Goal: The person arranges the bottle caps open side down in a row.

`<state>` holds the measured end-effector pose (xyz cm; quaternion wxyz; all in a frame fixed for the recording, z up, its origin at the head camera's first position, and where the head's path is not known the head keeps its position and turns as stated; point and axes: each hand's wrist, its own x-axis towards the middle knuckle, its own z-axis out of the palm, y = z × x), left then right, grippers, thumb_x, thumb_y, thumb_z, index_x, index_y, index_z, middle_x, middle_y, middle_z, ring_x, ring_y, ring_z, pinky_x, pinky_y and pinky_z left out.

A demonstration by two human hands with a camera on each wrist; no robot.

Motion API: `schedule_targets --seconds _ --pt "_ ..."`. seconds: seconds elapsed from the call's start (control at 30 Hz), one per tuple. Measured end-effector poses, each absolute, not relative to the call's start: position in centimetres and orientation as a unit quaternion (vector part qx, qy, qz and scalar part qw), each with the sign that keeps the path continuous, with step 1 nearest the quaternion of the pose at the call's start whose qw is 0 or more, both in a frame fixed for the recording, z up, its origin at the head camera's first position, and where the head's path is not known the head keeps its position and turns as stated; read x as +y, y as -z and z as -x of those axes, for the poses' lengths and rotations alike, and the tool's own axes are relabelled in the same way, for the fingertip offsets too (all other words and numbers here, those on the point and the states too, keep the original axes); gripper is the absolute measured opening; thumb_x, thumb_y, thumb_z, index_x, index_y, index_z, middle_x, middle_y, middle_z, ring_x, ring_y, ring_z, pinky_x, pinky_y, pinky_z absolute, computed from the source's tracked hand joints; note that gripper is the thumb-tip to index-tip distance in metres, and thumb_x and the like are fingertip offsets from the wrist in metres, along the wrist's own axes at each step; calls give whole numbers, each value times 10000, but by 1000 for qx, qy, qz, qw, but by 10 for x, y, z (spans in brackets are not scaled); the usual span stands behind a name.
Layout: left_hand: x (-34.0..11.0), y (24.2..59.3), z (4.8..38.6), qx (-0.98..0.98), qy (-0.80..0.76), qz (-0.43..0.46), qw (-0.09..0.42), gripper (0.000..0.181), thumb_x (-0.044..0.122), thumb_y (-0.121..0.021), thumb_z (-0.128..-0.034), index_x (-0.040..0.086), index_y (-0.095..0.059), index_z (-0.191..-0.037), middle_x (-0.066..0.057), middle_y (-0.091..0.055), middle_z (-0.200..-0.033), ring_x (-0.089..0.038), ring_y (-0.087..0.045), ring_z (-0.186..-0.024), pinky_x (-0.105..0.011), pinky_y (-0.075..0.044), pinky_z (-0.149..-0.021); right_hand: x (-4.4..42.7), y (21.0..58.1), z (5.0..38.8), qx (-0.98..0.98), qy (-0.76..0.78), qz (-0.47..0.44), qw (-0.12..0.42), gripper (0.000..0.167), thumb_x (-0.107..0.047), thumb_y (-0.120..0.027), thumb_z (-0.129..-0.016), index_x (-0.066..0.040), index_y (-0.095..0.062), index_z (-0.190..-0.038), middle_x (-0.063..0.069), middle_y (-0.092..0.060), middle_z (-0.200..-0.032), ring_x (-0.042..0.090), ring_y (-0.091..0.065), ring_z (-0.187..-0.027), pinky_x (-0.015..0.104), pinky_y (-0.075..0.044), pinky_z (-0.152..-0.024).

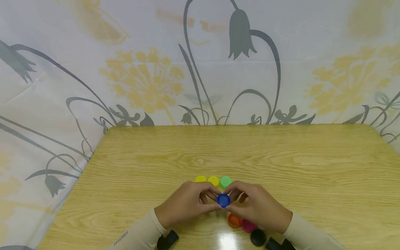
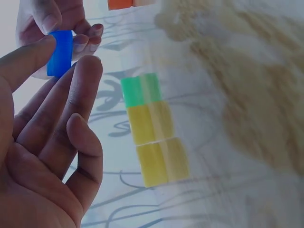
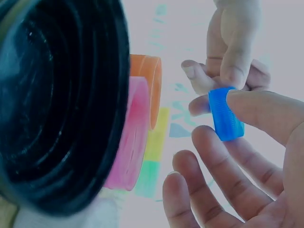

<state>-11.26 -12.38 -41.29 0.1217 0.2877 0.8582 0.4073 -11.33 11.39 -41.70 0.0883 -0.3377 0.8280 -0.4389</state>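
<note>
A blue bottle cap (image 1: 223, 200) is held above the table between both hands, its hollow side facing up toward the head camera. My left hand (image 1: 188, 201) pinches it from the left with thumb and fingertips. From the right, my right hand (image 1: 259, 207) pinches the same cap. In the right wrist view the ribbed side of the blue cap (image 3: 225, 114) shows, with the thumb against it. Just beyond the hands, two yellow caps (image 1: 213, 181) and a green cap (image 1: 225, 182) stand in a row. An orange cap (image 1: 234, 220) lies below the right hand.
Beside the orange cap lie a pink cap (image 1: 248, 225), partly covered by the right hand, and a black cap (image 1: 258, 237). They form a slanting row toward the right forearm. Black wrist devices (image 1: 168, 240) sit under both sleeves. A flower-patterned cloth (image 1: 147, 78) hangs behind the wooden table (image 1: 149, 148).
</note>
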Motion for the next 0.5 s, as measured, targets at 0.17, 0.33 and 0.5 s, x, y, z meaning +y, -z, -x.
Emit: schedule_targets --seconds 0.17,0.33,0.5 --pt "-125 411 113 853 -415 -293 121 214 268 -711 -942 171 -719 -1132 28 -763 -1006 54 -646 -729 -175 -542 -650 115 419 115 822 449 338 85 245 -156 -761 -893 -157 -656 -1114 -95 -696 -957 16 -640 -861 271 -565 -770" --pt "-125 409 114 853 -414 -297 110 200 290 -678 -964 172 -725 -1119 15 -770 -992 50 -643 -727 -177 -539 -652 115 419 115 821 449 343 76 243 -152 -761 -894 -163 -654 -1111 -100 -693 -966 35 -643 -858 286 -566 -774" --pt "-125 411 113 851 -429 -285 108 195 288 -699 -947 188 -730 -1112 24 -771 -985 42 -654 -727 -190 -544 -643 116 417 115 819 453 342 83 249 -158 -761 -895 -154 -646 -1115 -91 -703 -959 27 -648 -851 281 -568 -755"
